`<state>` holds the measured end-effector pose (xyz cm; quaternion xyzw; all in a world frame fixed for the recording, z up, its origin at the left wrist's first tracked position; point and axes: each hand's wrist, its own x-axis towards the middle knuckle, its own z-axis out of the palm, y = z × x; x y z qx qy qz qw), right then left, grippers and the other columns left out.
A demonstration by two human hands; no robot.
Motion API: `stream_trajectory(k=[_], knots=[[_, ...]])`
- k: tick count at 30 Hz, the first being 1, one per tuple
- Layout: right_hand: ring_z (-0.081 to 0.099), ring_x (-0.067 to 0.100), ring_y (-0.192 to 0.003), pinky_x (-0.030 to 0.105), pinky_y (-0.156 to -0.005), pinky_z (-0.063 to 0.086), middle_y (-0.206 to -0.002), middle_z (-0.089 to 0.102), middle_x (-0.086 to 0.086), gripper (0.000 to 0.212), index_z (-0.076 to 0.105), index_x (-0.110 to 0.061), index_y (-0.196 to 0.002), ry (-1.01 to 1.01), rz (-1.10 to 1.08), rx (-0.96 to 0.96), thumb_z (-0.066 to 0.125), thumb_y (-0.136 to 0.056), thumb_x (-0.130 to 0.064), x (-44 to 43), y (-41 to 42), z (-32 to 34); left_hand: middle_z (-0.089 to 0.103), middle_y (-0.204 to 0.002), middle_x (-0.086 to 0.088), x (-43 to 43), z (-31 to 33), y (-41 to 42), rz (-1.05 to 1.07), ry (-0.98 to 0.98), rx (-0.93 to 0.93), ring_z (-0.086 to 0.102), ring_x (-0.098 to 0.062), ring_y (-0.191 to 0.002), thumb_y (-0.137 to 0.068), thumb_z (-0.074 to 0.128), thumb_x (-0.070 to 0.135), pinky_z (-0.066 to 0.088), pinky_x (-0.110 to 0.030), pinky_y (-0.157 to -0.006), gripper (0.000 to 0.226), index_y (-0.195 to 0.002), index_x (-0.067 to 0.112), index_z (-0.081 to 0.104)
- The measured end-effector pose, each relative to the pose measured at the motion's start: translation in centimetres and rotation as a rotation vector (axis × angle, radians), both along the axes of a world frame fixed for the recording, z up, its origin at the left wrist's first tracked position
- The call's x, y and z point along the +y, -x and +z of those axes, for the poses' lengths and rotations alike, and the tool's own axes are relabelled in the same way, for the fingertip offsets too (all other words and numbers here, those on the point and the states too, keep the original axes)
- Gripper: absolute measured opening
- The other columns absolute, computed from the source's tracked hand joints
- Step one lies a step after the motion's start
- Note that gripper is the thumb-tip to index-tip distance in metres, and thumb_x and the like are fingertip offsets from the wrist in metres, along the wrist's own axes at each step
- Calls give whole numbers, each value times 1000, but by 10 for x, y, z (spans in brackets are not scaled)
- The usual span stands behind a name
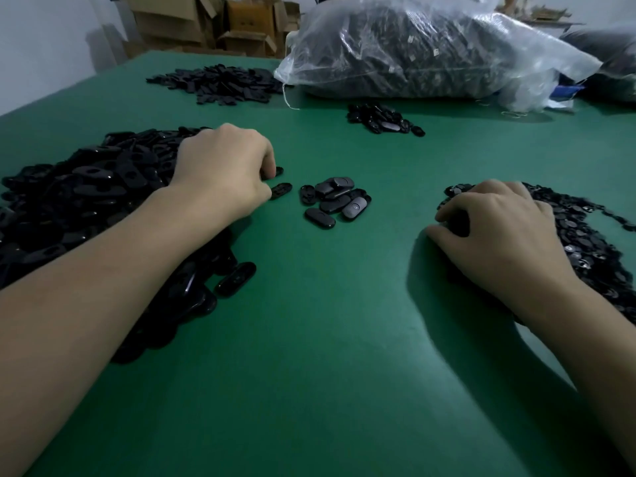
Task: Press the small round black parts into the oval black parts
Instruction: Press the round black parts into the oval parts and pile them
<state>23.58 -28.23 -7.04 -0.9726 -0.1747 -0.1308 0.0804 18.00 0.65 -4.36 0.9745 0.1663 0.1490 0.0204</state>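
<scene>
- The left hand (223, 166) lay curled, knuckles up, at the near edge of a big heap of oval black parts (86, 201); its fingertips were hidden, so any grasp could not be told
- The right hand (495, 228) lay clenched on a pile of small round black parts (585, 235), and what it held was hidden beneath the fingers
- Between the hands a small cluster of oval pieces (335, 201) sat on the green table (344, 339); one loose oval (281, 190) lay just beside the left thumb
- Farther back were two more dark piles (220, 82), hard to make out, and a clear plastic bag (430, 46) stuffed with dark parts
- Cardboard boxes (206, 22) stood behind the table, cut off at the top
</scene>
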Motion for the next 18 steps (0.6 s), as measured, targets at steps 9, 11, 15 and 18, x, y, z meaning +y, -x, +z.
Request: stream_trajectory(k=[9,11,15,18], knots=[[47,28,-113,49,-92,36,-102,64,-1,9,76,-27,-92,-42,26,-27,72,-92,-35,4,6,1,69,-88,11,-6,8,7,-118,354,-191,69,-19,-84,-96,62,12,58,-35,-79,23,-102,32,72],[48,28,-113,48,-91,36,-102,65,-1,9,76,-27,-93,-32,28,-28,72,-92,-35,4,6,1,72,-98,4,-15,8,13,-167,646,-198,75,-19,-84,-99,62,10,63,-37,-76,20,-103,27,73],[47,29,-112,46,-89,37,-102,63,-1,9,75,-29,-93,-28,38,-17,73,-91,-37,4,5,2,75,-103,-7,-43,-2,29,-285,1030,-156,77,-11,-83,-103,55,2,63,-27,-65,20,-107,14,70],[47,27,-111,45,-89,39,-98,61,-2,8,73,-29,-91,-57,51,-5,74,-90,-37,5,6,3,75,-100,-3,-59,-20,43,-371,1043,-156,73,-4,-80,-102,59,4,58,-22,-59,22,-102,20,73]])
